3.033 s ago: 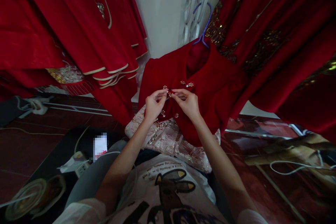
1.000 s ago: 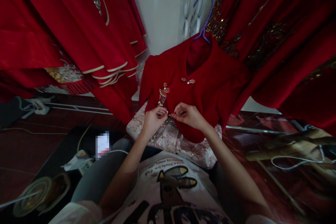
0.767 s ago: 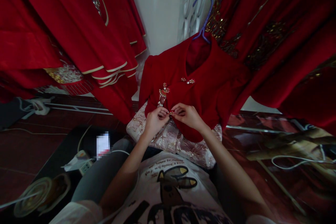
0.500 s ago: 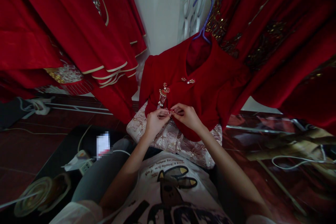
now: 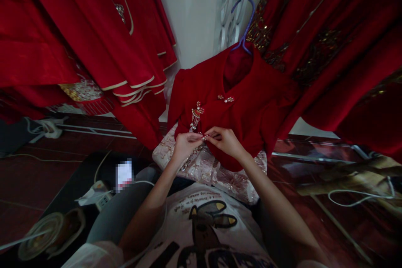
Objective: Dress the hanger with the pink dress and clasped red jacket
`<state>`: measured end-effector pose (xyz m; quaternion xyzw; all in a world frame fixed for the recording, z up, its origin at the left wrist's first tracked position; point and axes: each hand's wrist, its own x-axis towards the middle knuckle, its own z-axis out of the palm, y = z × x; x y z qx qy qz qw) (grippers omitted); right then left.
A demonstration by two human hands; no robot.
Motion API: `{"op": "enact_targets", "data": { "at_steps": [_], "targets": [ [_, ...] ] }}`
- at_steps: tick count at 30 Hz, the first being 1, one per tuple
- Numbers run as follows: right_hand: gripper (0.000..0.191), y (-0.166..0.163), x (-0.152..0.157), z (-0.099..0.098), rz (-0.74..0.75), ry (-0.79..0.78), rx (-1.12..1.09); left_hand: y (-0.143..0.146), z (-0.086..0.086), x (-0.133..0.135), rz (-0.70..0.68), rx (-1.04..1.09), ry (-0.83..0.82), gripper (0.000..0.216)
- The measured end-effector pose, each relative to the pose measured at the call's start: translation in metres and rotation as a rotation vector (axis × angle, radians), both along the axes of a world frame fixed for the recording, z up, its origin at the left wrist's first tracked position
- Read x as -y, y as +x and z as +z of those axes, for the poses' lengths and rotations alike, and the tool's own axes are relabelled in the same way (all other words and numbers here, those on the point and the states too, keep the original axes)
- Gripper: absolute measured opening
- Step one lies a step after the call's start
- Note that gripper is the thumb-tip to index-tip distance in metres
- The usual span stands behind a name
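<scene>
Both hands met fingertip to fingertip: the left hand (image 5: 185, 144) and right hand (image 5: 225, 141) each pinched the small beaded clasp (image 5: 204, 137) between them, low on the hanging red jacket (image 5: 251, 104), just below its tasselled brooch (image 5: 195, 118). Neither hand sat nearer.

A jacket (image 5: 251, 109) of deep red cloth, matt and velvety, carries a glinting metal pin (image 5: 195, 118) set with pearly beads; its hanger (image 5: 242, 45) is smooth purple plastic, the brocade (image 5: 220, 171) beneath has a pale sheen, and the dark red floor (image 5: 40, 163) shines glossy
</scene>
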<state>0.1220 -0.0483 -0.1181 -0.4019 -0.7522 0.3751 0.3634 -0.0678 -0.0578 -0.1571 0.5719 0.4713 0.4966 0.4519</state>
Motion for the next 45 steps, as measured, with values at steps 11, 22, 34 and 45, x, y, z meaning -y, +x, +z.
{"op": "enact_targets", "data": {
  "at_steps": [11,22,34,45],
  "targets": [
    [0.026,0.024,0.018,0.048,-0.154,0.201,0.130,-0.050,0.032,-0.013,0.138,-0.101,0.163,0.019],
    [0.015,0.012,0.002,0.005,-0.110,-0.083,0.208,-0.009,0.023,0.007,-0.024,-0.524,0.360,0.022],
    [0.006,0.002,-0.002,-0.007,-0.092,-0.021,0.151,-0.013,0.014,0.000,-0.060,-0.505,0.357,0.014],
    [0.006,-0.001,-0.001,-0.005,-0.078,-0.021,0.142,-0.012,0.011,0.002,-0.064,-0.486,0.314,0.009]
  ]
}}
